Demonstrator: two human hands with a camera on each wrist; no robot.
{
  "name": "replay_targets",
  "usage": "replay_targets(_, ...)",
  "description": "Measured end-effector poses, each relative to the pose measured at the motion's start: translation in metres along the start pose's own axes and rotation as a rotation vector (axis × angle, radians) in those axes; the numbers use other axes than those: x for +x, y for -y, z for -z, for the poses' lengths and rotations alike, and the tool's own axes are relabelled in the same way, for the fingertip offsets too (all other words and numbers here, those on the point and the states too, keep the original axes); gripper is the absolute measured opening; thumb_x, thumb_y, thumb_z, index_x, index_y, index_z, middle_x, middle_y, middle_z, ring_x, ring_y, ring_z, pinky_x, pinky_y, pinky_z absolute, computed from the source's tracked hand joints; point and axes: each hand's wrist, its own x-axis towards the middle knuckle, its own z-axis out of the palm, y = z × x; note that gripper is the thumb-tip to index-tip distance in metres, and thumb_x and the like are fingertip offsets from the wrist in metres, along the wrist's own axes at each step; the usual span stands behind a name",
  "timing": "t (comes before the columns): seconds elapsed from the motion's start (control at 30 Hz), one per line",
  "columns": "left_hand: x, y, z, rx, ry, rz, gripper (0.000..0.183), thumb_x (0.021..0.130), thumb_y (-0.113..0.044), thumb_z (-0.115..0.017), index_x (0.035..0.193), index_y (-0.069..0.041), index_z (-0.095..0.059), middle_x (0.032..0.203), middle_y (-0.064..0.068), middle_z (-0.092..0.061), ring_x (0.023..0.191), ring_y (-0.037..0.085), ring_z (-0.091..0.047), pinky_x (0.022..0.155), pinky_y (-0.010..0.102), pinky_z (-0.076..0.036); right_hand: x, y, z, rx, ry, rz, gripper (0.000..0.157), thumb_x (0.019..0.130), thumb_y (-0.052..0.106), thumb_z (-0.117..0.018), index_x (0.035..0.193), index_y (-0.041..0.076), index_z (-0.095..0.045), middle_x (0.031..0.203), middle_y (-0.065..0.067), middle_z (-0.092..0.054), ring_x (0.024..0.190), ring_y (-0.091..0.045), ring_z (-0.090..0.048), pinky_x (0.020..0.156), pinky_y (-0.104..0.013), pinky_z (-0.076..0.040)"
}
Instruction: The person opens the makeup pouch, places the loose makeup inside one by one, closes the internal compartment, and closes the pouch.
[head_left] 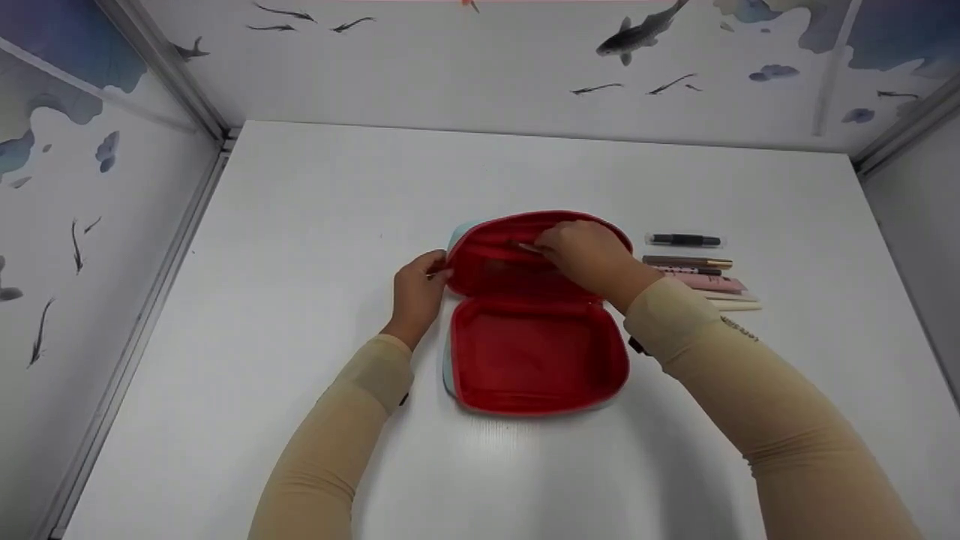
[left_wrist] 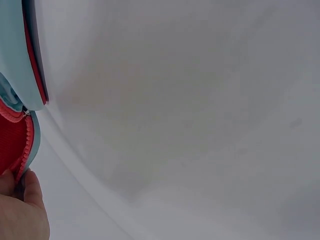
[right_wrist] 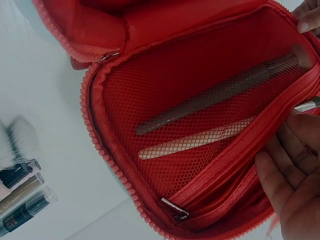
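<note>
A red-lined zip case (head_left: 540, 356) with a pale blue outside lies unzipped on the table, its lid raised at the back. My left hand (head_left: 420, 289) pinches the lid's left edge between thumb and fingers, close to the zip teeth (left_wrist: 29, 142). Inside the lid is a red mesh pocket (right_wrist: 150, 95). Behind the mesh lie a dark-handled brush (right_wrist: 210, 97) and a pale-handled makeup brush (right_wrist: 195, 142). The pale brush's silver collar (right_wrist: 307, 106) sticks out past the pocket's zipped edge, and my right hand (right_wrist: 300, 175) pinches the brush there.
To the right of the case, a black pen-like tube (head_left: 684, 240), dark sticks (head_left: 686, 262), a pink tube (head_left: 705, 282) and pale brush handles (head_left: 731, 305) lie side by side. White panels with fish drawings (head_left: 637, 34) stand behind and at the left of the white table (head_left: 337, 195).
</note>
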Motion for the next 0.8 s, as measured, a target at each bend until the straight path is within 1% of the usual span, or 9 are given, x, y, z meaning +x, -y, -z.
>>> replay_targets(0.2,0.0006,0.0007,0.0001,-0.004,0.005,0.009,0.025,0.09,0.002,-0.063,0.114,0.001,-0.066,0.109,0.015,-0.069,0.106,0.024,-0.063,0.09,0.032,-0.051,0.0029,-0.0003,-0.0027,0.007,0.042,-0.028,0.021,0.097,0.011,-0.057,0.111,0.012,-0.072,0.095,-0.004,-0.072,0.092,-0.018,-0.067,0.09,-0.037,-0.053)
replay_targets(0.3,0.0011,0.0015,-0.0004,-0.006,0.006,0.017,0.024,0.09,0.002,-0.063,0.114,0.0,-0.067,0.109,0.014,-0.069,0.105,0.024,-0.063,0.09,0.032,-0.05,0.0036,-0.0003,-0.0035,0.007,0.049,-0.033,0.021,0.097,0.01,-0.055,0.108,0.013,-0.073,0.092,-0.003,-0.072,0.089,-0.018,-0.067,0.088,-0.037,-0.053)
replay_targets(0.53,0.0013,0.0035,-0.0008,-0.004,0.009,0.003,0.024,0.09,0.001,-0.063,0.114,0.0,-0.066,0.11,0.014,-0.069,0.106,0.024,-0.063,0.09,0.032,-0.05,0.0033,0.0008,-0.004,-0.002,0.091,-0.033,0.024,0.097,0.01,-0.055,0.112,0.013,-0.073,0.1,-0.006,-0.072,0.096,-0.021,-0.066,0.091,-0.04,-0.052)
replay_targets(0.7,0.0008,0.0024,-0.0002,-0.008,0.018,-0.007,0.026,0.09,0.002,-0.063,0.116,0.002,-0.064,0.112,0.015,-0.068,0.108,0.026,-0.062,0.092,0.032,-0.05,0.0051,0.0006,-0.007,0.02,0.112,-0.045,0.023,0.096,0.011,-0.057,0.111,0.015,-0.073,0.098,-0.003,-0.073,0.091,-0.02,-0.067,0.088,-0.039,-0.053)
replay_targets(0.8,0.0007,0.0019,-0.0002,-0.014,0.018,0.001,0.027,0.09,0.002,-0.063,0.117,0.002,-0.064,0.112,0.016,-0.068,0.108,0.026,-0.062,0.092,0.033,-0.05,0.0059,0.0009,-0.0084,0.032,0.124,-0.067,0.023,0.095,0.01,-0.058,0.112,0.017,-0.073,0.097,-0.002,-0.073,0.09,-0.019,-0.066,0.088,-0.039,-0.053)
